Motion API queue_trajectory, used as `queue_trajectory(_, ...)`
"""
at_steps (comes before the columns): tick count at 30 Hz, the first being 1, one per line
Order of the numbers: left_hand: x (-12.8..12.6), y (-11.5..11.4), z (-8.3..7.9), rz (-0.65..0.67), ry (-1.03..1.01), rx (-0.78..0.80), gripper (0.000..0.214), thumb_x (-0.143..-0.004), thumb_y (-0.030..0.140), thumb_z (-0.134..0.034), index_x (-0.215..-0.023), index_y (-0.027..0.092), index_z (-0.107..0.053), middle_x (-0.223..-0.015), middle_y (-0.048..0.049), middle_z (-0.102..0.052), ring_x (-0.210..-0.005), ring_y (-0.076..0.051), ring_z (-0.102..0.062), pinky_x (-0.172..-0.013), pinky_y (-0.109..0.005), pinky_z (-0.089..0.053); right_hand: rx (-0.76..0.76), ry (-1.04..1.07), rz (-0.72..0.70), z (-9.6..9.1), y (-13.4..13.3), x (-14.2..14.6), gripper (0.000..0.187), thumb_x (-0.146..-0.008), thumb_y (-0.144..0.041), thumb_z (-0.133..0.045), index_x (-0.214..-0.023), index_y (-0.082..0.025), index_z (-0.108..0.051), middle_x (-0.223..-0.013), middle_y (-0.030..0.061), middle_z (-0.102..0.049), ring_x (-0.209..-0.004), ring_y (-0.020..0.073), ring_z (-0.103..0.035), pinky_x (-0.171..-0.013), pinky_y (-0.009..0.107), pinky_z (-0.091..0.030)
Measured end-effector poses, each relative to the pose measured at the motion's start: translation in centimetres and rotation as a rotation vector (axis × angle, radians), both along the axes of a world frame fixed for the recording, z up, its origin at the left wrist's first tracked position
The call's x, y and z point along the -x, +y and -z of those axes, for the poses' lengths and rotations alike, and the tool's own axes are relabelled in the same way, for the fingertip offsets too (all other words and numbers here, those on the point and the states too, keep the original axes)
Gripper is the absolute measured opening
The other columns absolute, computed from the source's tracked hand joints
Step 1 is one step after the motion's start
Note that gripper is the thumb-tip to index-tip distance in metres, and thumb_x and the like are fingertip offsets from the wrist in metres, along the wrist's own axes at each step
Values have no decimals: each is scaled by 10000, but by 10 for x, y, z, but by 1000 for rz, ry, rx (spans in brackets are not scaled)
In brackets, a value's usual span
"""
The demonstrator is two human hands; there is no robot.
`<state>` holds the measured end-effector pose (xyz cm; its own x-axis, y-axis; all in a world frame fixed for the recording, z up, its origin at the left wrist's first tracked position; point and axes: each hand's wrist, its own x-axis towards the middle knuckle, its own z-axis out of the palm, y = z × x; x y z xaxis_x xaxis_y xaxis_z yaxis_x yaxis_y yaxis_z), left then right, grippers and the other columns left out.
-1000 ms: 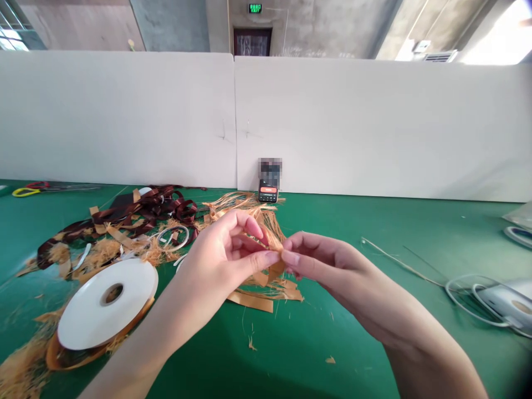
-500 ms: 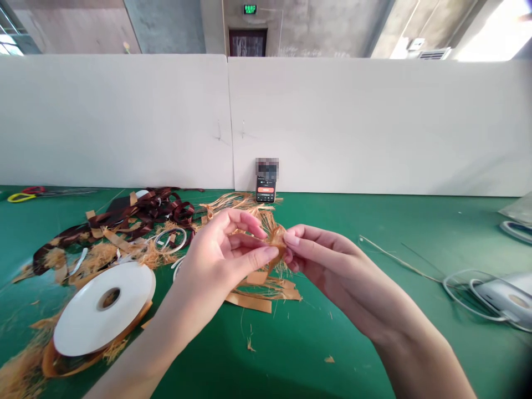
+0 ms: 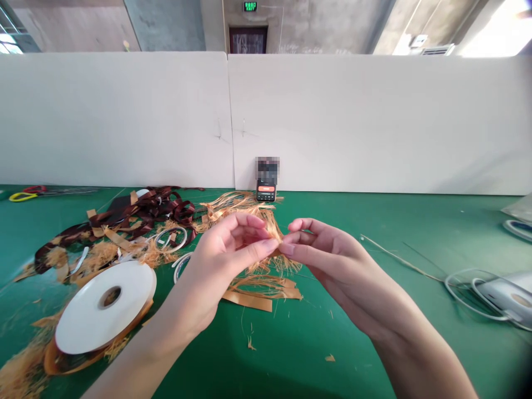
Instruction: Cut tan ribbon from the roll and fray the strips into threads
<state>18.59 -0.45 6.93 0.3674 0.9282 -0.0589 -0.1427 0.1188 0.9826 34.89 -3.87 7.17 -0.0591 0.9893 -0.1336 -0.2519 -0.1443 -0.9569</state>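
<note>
My left hand (image 3: 233, 249) and my right hand (image 3: 328, 255) meet over the middle of the green table (image 3: 299, 343). Each is closed in a pinch, thumb tips almost touching. Between them is a small piece of tan ribbon (image 3: 276, 253), mostly hidden by the fingers. Behind and below the hands lie frayed tan ribbon strips (image 3: 228, 205) with loose threads. A flat cut strip of tan ribbon (image 3: 249, 301) rests just in front of them. To the left, a white spool (image 3: 83, 321) of tan ribbon leans at a tilt.
Dark brown ribbon (image 3: 137, 213) is heaped at the back left, near yellow-and-red-handled scissors (image 3: 31, 193). A phone (image 3: 266, 185) leans on the white partition (image 3: 374, 122). On the right sit a grey device (image 3: 507, 299) and its white cable (image 3: 455, 299).
My right hand's fingers have shifted; its thumb now meets my left thumb. The tan ribbon piece, clearly visible before, is now mostly covered by my fingertips.
</note>
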Motion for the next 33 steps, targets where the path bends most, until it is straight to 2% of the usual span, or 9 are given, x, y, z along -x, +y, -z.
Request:
queue_trajectory(6, -2, 2, 1, -121, -39, 30, 188, -751, 260, -728, -834, 192, -574, -855, 32, -586, -842, -92, -562, -767, -201, -440, -16, -41, 90, -1, -1, 2, 210, -787, -221, -694, -870, -189, -504, -768, -25, -612, -703, 79, -554, -641, 207, -434)
queue_trajectory(12, -2, 4, 1, -154, -37, -13, 211, -770, 294, -707, -871, 190, -554, -859, 23, -601, -778, -91, -586, -740, -212, -453, -33, -52, 116, 0, 0, 2, 234, -780, -237, -706, -890, -188, -506, -775, -21, -620, -703, 74, -559, -625, 188, -434)
queue_trajectory(15, -2, 5, 1, -102, 20, -8, 237, -764, 317, -709, -891, 186, -557, -874, 3, -621, -799, -111, -605, -725, -219, -463, -52, -58, 116, 0, 1, 2, 233, -779, -239, -705, -898, -190, -511, -792, -18, -620, -712, 75, -560, -624, 185, -436)
queue_trajectory(19, -2, 3, 0, -14, 54, -5, 268, -718, 260, -746, -893, 193, -555, -862, 5, -641, -818, -122, -617, -714, -218, -466, -70, -63, 83, 1, 0, 2, 219, -774, -223, -701, -890, -191, -517, -811, -15, -618, -708, 80, -560, -630, 195, -450)
queue_trajectory(27, -4, 1, -3, 29, 84, -11, 237, -670, 158, -748, -782, 192, -542, -769, 27, -622, -768, -125, -610, -714, -241, -479, -37, -54, 76, -3, 1, 2, 293, -728, -242, -732, -952, -191, -550, -827, 12, -648, -788, 141, -615, -722, 269, -489)
queue_trajectory(33, -3, 2, -2, 7, 120, -31, 215, -713, 224, -738, -801, 195, -543, -790, 21, -622, -784, -122, -609, -698, -230, -467, -41, 21, 151, -1, 2, 1, 269, -737, -244, -739, -939, -187, -569, -806, -15, -636, -728, 96, -581, -697, 230, -461)
